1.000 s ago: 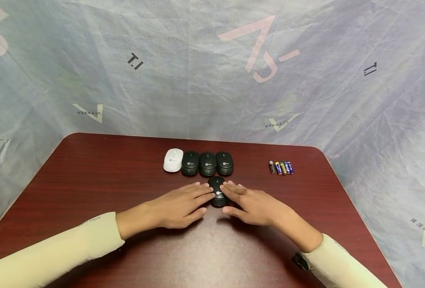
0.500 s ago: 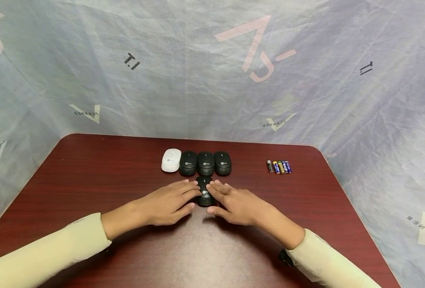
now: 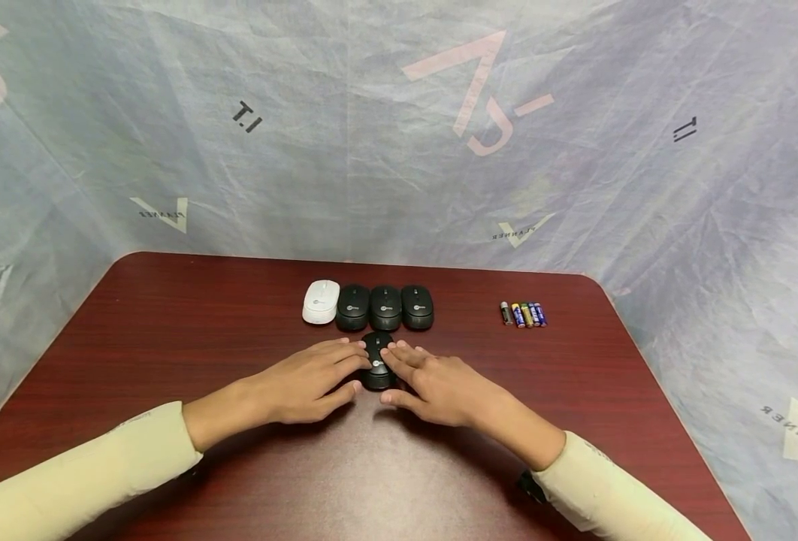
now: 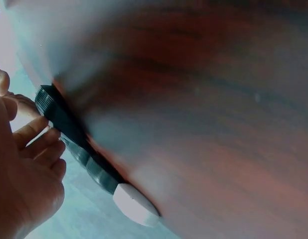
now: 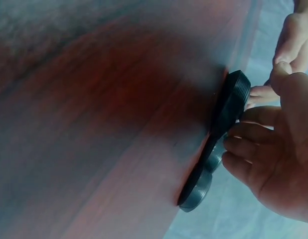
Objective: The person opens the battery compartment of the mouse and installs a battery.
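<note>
Two pale cream sleeves (image 3: 101, 469) enter from the near corners, and out of them reach a bare left hand (image 3: 304, 385) and a bare right hand (image 3: 439, 387). The fingers of each are largely straight, the thumbs standing away, and their tips touch opposite sides of a black, rounded plastic computer mouse (image 3: 376, 370). It lies flat between the hands at the middle of the table, its long axis running away from the person, scroll-wheel end far and ribbed rear near. Beneath spreads a dark red wood-grain tabletop (image 3: 372, 473) with pale glare in its near middle. Just beyond sit a white mouse (image 3: 321, 303) and three black mice (image 3: 385, 309) side by side, wheels also facing away; whether the nearer mouse touches this row is unclear. Off to the right lie five small cylindrical batteries (image 3: 528, 315). Behind the table's rounded far corners hangs a wrinkled grey-lilac sheet (image 3: 345, 165) with reversed lettering, also covering both sides.
</note>
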A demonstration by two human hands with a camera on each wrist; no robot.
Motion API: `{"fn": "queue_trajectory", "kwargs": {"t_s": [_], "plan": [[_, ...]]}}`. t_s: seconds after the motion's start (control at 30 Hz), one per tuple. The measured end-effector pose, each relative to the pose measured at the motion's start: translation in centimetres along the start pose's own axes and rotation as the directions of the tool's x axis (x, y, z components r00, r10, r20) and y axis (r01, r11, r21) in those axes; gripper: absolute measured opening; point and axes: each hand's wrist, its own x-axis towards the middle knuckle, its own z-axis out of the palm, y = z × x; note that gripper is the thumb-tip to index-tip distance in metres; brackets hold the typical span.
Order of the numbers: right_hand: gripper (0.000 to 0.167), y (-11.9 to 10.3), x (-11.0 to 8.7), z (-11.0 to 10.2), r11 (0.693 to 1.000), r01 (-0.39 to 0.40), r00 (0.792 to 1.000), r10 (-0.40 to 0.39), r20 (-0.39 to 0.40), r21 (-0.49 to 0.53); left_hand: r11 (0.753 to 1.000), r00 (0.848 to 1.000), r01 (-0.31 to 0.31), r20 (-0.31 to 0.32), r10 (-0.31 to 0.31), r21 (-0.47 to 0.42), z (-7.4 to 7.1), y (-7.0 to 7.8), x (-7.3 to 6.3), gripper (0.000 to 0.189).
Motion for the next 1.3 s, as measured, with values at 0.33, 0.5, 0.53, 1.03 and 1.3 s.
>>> {"fn": "queue_trajectory", "kwargs": {"t_s": [0.33,0.5,0.53,1.03,1.3], "plan": [[0.086,1.4,0.3,0.4,0.999,-0.004,0.997,0.0,-0.077,-0.053,0.98,0.981,0.196,-0.01,-0.196,0.031,0.7,0.1,0.4,0.068],[0.081,2.0,0.9,0.5,0.997,0.072,0.992,-0.075,-0.098,-0.035,0.98,0.981,0.196,-0.009,-0.196,0.028,0.8,0.1,1.2,0.069],[0.08,2.1,1.0,0.5,0.996,0.082,0.991,-0.085,-0.105,-0.031,0.98,0.98,0.199,-0.009,-0.199,0.021,0.8,0.1,1.3,0.068],[0.064,1.3,1.2,1.0,0.992,0.108,0.971,-0.119,-0.207,-0.062,0.982,0.984,0.178,-0.013,-0.177,0.062,1.0,1.0,1.8,0.064],[0.06,1.3,0.7,1.0,0.988,0.131,0.965,-0.146,-0.217,-0.079,0.986,0.989,0.149,-0.003,-0.149,0.08,0.8,0.7,1.2,0.062]]}}
